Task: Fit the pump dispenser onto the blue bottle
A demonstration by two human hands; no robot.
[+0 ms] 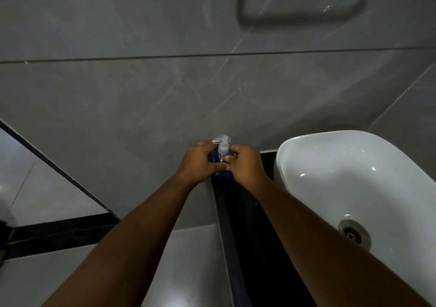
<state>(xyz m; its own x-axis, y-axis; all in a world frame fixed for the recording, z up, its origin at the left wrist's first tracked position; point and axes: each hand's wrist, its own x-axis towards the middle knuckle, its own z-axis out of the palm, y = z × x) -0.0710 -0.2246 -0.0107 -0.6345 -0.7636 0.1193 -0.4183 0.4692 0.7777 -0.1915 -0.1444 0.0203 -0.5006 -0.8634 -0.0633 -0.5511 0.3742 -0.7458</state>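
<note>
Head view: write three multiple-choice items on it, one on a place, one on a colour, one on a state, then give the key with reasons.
1. Where does the blue bottle stand relative to the white basin?
A. inside the basin
B. left of the basin, on the dark counter
C. right of the basin

2. What colour is the pump dispenser?
A. clear, whitish
B. red
C. black

3. What are the hands doing?
A. both hang free of the bottle
B. only one touches it
C. left hand and right hand both close on the bottle

Key: B, the bottle stands at the counter's far end beside the basin's left rim; A, the pump looks see-through against the grey wall; C, fingers of both hands wrap the bottle from either side, with the pump sitting on top of it.
</note>
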